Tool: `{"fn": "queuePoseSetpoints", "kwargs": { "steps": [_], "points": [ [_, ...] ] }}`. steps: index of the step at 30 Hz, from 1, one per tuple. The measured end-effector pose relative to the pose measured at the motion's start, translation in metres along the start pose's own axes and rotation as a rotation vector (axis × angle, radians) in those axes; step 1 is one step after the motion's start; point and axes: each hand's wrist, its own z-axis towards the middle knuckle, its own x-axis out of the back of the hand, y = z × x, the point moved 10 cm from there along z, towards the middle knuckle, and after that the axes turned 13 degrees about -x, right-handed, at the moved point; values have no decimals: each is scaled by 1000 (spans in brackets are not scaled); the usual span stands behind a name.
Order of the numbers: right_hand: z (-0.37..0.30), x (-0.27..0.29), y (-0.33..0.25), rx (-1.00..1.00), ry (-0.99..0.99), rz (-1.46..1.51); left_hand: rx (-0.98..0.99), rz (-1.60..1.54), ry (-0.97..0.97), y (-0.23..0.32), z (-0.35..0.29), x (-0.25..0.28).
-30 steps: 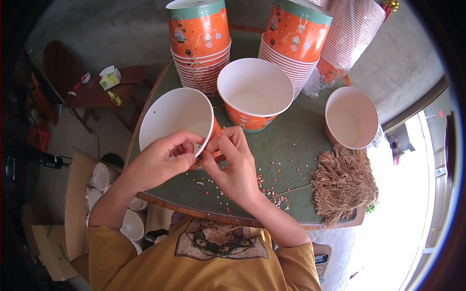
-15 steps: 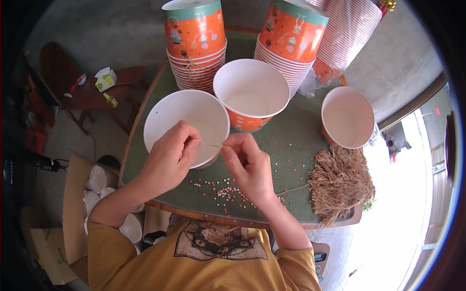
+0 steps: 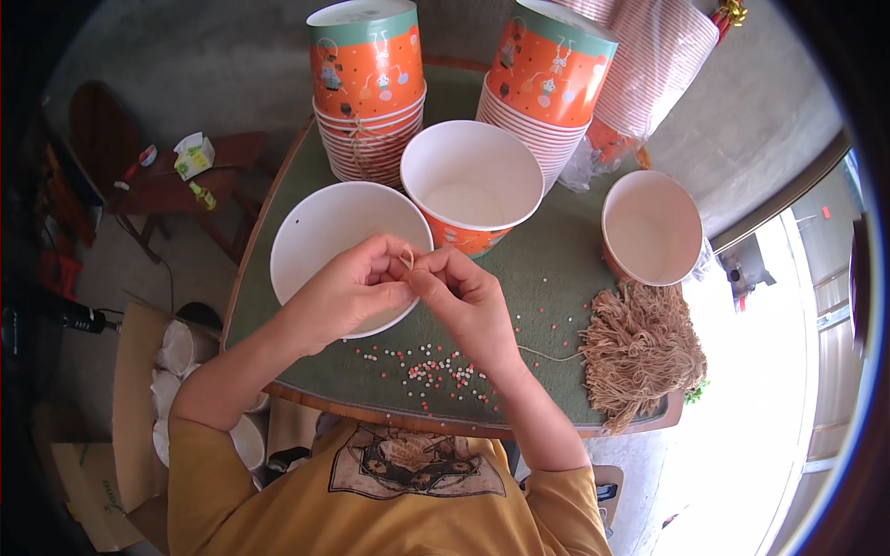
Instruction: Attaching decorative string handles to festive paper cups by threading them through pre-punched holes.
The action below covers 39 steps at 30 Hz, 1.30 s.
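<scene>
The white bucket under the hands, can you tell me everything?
The bucket looks like stiff paper: round, white inside, open-topped, with a small dark spot high on its left wall. It stands upright on the green table, near the left edge. The left hand and right hand partly hide its right side; I can't tell if they touch it.

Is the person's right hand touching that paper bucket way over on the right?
Apart. The head view shows green tabletop plainly between the right hand and the far-right paper bucket.
</scene>
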Motion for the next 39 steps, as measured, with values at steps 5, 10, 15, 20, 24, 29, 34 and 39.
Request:
{"fn": "queuePoseSetpoints", "kwargs": {
  "steps": [5,10,15,20,24,29,34,39],
  "points": [
    [-12,-1,-35,19,-139,-129,109,-6,-9,-8,2,4],
    [-4,-15,-65,37,-271,-182,79,10,-49,-11,6,-4],
    [12,16,-39,-91,-118,-36,53,91,-96,-3,4,-14],
    [-3,35,-20,-58,40,41,108,82,-106,-8,2,-13],
    [-24,29,-35,144,127,-331,97,80,-93,-8,4,-11],
    [-35,12,-40,247,202,-583,112,36,-99,-8,7,-12],
    [-37,1,-30,222,221,-478,144,-20,-85,-9,6,-12],
    [-40,1,-32,338,234,-595,164,-137,-4,-6,3,-9]
  ]
}}
